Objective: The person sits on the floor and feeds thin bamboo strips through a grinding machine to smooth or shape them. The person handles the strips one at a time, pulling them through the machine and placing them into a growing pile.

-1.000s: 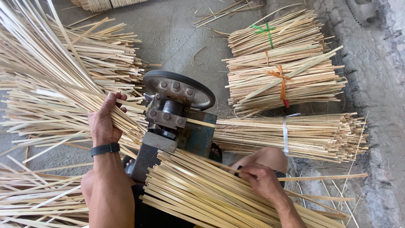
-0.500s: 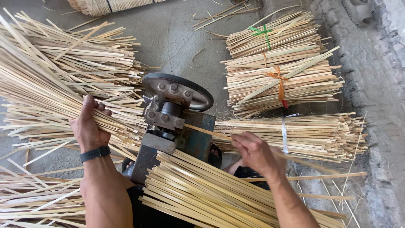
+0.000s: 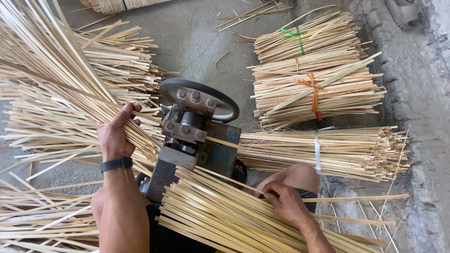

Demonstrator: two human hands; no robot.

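Note:
My left hand (image 3: 117, 133), with a dark band on the wrist, grips a thick sheaf of long bamboo strips (image 3: 56, 79) that fans up to the left. It holds them just left of a small metal machine (image 3: 190, 136) with a black-rimmed wheel (image 3: 199, 96) on top. A thin strip pokes out of the machine's right side. My right hand (image 3: 283, 201) rests on a pile of bamboo strips (image 3: 220, 215) lying across my lap, fingers pinching at the strips. My bare knee (image 3: 293, 175) shows behind it.
Tied bundles of bamboo strips (image 3: 314, 79) lie stacked at the right, with a longer banded bundle (image 3: 323, 150) in front of them. Loose strips (image 3: 37, 225) cover the concrete floor at lower left. A rough concrete ledge (image 3: 422, 93) runs along the right.
My right hand has dropped from mid-air near the machine's outlet back down onto the lap pile. My left hand has shifted right along the sheaf toward the machine.

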